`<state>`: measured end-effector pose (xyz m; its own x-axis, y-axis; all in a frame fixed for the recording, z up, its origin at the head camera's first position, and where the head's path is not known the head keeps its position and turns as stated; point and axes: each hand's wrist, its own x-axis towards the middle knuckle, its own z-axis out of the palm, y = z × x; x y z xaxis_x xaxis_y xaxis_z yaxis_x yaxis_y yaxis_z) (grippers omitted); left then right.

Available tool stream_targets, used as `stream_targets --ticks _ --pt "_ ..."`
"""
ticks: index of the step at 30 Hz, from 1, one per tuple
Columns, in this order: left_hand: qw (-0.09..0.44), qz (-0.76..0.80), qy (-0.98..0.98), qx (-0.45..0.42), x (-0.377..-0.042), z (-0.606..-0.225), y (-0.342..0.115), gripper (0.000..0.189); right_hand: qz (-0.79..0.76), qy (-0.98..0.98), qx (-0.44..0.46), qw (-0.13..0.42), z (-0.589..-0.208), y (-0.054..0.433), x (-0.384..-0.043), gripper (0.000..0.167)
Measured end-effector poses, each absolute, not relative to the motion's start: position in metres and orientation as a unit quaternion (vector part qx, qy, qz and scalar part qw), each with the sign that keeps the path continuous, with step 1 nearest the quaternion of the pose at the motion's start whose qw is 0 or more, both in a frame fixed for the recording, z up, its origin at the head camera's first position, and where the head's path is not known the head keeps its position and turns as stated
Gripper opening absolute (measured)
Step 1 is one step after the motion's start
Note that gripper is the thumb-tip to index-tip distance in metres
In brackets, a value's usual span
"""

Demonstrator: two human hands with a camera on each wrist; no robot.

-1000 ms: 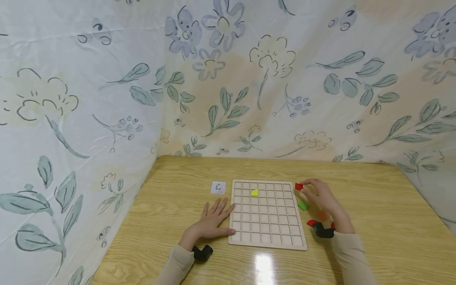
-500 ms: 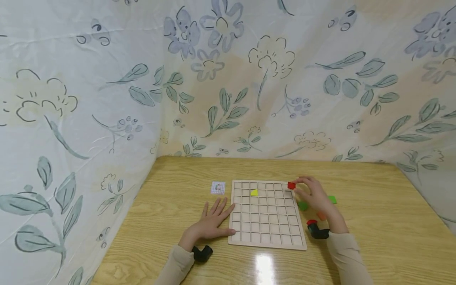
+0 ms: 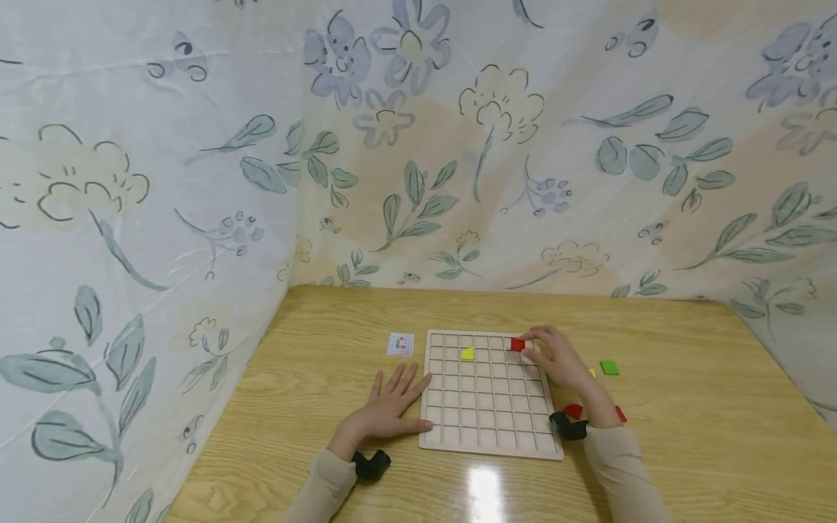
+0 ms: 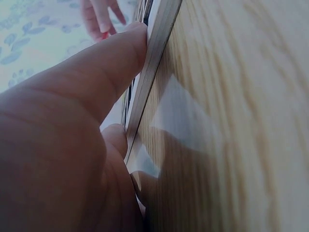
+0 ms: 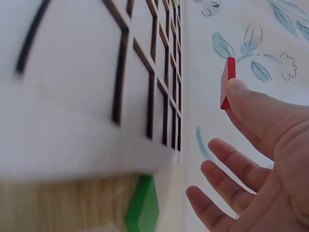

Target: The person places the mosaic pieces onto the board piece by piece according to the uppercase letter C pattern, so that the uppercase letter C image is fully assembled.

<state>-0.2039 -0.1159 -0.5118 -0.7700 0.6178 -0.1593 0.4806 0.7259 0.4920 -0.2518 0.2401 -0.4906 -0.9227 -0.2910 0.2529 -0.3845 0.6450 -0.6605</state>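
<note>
My right hand [image 3: 556, 359] pinches a thin red square tile [image 3: 517, 344] between thumb and fingertip, over the upper right of a pale wooden grid board [image 3: 497, 452]. In the right wrist view the red tile [image 5: 225, 84] is held apart from the grid, and the other fingers are loosely bent. A yellow quarter-round tile [image 3: 467, 354] sits in a cell near the board's top. Spread flat, my left hand [image 3: 389, 410] lies at the board's left side, thumb and a fingertip on its edge. The left wrist view shows the thumb [image 4: 116, 58] against that edge.
Right of the board lie a green square tile [image 3: 609, 367], a red curved tile [image 3: 573, 411], another red piece [image 3: 621, 414] and a partly hidden yellow one [image 3: 591, 373]. A small printed grid card [image 3: 401, 344] lies at the upper left. Floral cloth [image 3: 418, 181] hangs behind the table.
My right hand has moved left with the red tile, from beside the board's upper right corner to above its cells. My left hand has stayed in place.
</note>
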Motion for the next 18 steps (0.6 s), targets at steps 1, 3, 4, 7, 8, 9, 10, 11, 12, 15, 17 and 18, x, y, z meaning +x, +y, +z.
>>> stream_targets --ticks 1,3,4,7,8,9,10,11,12,15,17,18 --pt "0.158 0.216 0.916 0.3 -0.204 -0.512 -0.116 0.082 0.378 -0.905 0.186 0.058 -0.491 0.238 -0.252 0.024" --pt "0.156 0.217 0.916 0.3 -0.204 -0.513 -0.116 0.082 0.373 -0.907 0.187 0.055 -0.493 0.234 -0.254 0.024" --pt "0.156 0.216 0.916 0.3 -0.204 -0.513 -0.117 0.082 0.371 -0.908 0.186 0.054 -0.494 0.232 -0.255 0.024" --pt "0.154 0.215 0.916 0.301 -0.203 -0.514 -0.117 0.082 0.369 -0.908 0.189 0.053 -0.498 0.225 -0.259 0.022" --pt "0.154 0.213 0.917 0.301 -0.203 -0.513 -0.117 0.082 0.367 -0.909 0.192 0.055 -0.499 0.224 -0.26 0.022" --pt "0.154 0.214 0.916 0.301 -0.202 -0.513 -0.117 0.082 0.367 -0.909 0.191 0.055 -0.5 0.222 -0.26 0.021" --pt "0.154 0.214 0.916 0.301 -0.202 -0.513 -0.117 0.082 0.364 -0.91 0.191 0.057 -0.501 0.22 -0.261 0.02" --pt "0.154 0.214 0.916 0.302 -0.202 -0.513 -0.117 0.082 0.362 -0.91 0.193 0.059 -0.503 0.218 -0.262 0.02" --pt "0.153 0.214 0.916 0.302 -0.202 -0.513 -0.118 0.081 0.356 -0.912 0.194 0.061 -0.504 0.217 -0.262 0.02" --pt "0.154 0.215 0.915 0.303 -0.201 -0.512 -0.118 0.081 0.344 -0.915 0.2 0.069 -0.507 0.213 -0.264 0.021" --pt "0.155 0.211 0.916 0.304 -0.201 -0.512 -0.118 0.081 0.341 -0.915 0.205 0.07 -0.507 0.21 -0.264 0.021" --pt "0.156 0.21 0.916 0.303 -0.201 -0.513 -0.119 0.081 0.339 -0.915 0.208 0.069 -0.507 0.208 -0.265 0.022"
